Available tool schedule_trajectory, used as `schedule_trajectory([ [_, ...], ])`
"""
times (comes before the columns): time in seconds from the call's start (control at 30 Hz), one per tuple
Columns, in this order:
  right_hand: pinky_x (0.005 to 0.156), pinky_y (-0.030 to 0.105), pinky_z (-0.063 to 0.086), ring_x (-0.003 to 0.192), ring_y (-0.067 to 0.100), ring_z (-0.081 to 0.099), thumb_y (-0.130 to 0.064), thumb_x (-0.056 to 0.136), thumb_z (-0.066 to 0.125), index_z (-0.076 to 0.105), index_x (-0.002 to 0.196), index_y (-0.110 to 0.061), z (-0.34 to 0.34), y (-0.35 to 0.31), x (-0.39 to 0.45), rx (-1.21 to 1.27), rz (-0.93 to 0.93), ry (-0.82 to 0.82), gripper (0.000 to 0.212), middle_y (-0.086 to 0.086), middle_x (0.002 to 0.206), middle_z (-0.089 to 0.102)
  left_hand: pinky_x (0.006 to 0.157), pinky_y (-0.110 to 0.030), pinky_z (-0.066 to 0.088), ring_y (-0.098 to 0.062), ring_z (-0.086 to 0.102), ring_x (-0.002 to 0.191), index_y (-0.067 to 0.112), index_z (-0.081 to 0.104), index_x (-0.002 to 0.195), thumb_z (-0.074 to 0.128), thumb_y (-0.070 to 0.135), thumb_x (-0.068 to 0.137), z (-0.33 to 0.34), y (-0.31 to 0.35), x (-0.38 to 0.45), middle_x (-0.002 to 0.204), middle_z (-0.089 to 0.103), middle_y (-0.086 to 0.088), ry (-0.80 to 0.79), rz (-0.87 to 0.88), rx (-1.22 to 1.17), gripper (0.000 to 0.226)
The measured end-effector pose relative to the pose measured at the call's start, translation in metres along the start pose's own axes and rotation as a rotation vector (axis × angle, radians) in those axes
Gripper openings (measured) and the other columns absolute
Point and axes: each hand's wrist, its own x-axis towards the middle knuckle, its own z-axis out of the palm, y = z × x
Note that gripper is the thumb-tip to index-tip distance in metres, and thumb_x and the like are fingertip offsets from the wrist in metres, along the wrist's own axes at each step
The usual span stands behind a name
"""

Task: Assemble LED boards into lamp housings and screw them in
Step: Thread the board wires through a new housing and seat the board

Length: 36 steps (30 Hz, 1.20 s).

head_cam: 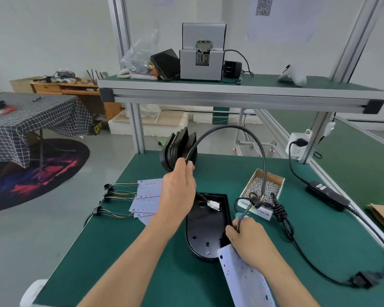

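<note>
An open black lamp housing (205, 227) lies on the green bench in front of me. My left hand (179, 191) grips a thick black cable (235, 131) that arches up and over; its white connector (214, 205) hangs just above the housing. My right hand (246, 235) pinches the coloured wires of a white LED board (244, 278), which rests tilted against the housing's near right edge. Several more LED boards (145, 197) with wire tails lie fanned out to the left.
A stack of black housings (179, 147) stands on edge at the back. A cardboard box of screws (265, 185) sits at right, with a power adapter (327, 196) and cables beyond. A screw feeder (202, 56) stands on the upper shelf. The bench's left edge is near.
</note>
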Motion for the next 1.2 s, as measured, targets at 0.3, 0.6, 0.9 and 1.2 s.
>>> schedule_trajectory([
  [0.3, 0.056, 0.038, 0.027, 0.061, 0.028, 0.033, -0.022, 0.098, 0.055, 0.029, 0.067, -0.013, -0.003, -0.003, -0.007, -0.001, 0.012, 0.061, 0.042, 0.007, 0.058, 0.035, 0.058, -0.06, 0.049, -0.043, 0.056, 0.06, 0.005, 0.047, 0.095, 0.033, 0.032, 0.111, -0.023, 0.012, 0.009, 0.063, 0.059, -0.022, 0.047, 0.109, 0.152, 0.035],
  [0.6, 0.062, 0.039, 0.031, 0.064, 0.03, 0.038, -0.031, 0.102, 0.055, 0.03, 0.065, -0.014, -0.005, -0.012, -0.015, -0.074, -0.069, 0.101, 0.047, 0.005, 0.059, 0.037, 0.045, -0.021, 0.036, -0.007, 0.043, 0.046, 0.021, 0.055, 0.092, 0.037, 0.026, 0.112, -0.012, 0.012, 0.001, 0.066, 0.065, -0.002, -0.065, 0.03, -0.058, 0.027],
  [0.9, 0.059, 0.039, 0.025, 0.054, 0.019, 0.034, -0.028, 0.104, 0.054, 0.034, 0.063, -0.016, -0.007, -0.015, -0.021, -0.049, -0.148, 0.135, 0.047, 0.001, 0.054, 0.034, 0.047, -0.022, 0.04, -0.007, 0.045, 0.044, 0.018, 0.056, 0.09, 0.038, 0.031, 0.111, -0.01, 0.011, 0.009, 0.064, 0.067, 0.001, -0.139, -0.013, 0.027, 0.03],
  [1.2, 0.062, 0.044, 0.037, 0.06, 0.026, 0.035, -0.027, 0.104, 0.055, 0.037, 0.063, -0.013, -0.021, -0.023, -0.023, 0.048, -0.198, 0.2, 0.047, 0.004, 0.055, 0.035, 0.107, -0.037, 0.031, -0.021, 0.04, 0.13, 0.032, 0.071, 0.129, 0.068, 0.042, 0.091, -0.019, -0.001, 0.006, 0.137, 0.049, 0.005, -0.139, 0.237, 0.47, 0.039],
])
